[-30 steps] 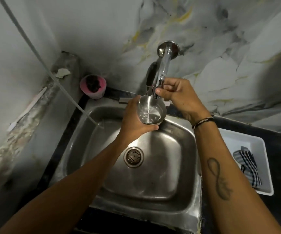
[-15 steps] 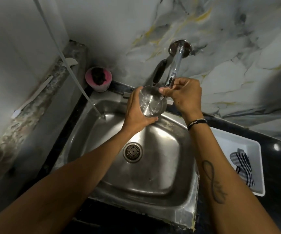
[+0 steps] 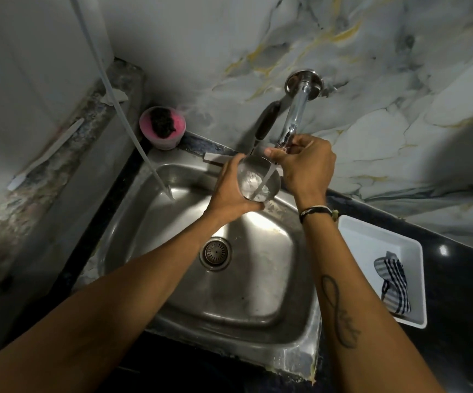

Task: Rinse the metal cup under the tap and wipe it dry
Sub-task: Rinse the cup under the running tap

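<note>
- tilting toward the camera, the metal cup (image 3: 259,181) shows its open mouth, long axis slanted
- left hand (image 3: 231,191) wraps the cup
- right hand (image 3: 305,165) pinches the tap (image 3: 295,117)

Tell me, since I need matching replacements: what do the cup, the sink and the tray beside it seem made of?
The cup looks like polished steel, its inside mirror-bright. The sink seems brushed stainless steel: dull grey sheen, soft reflections. The tray looks like matte white plastic, probably; its smooth rounded rim suggests moulding, though enamel can't be ruled out.
</note>
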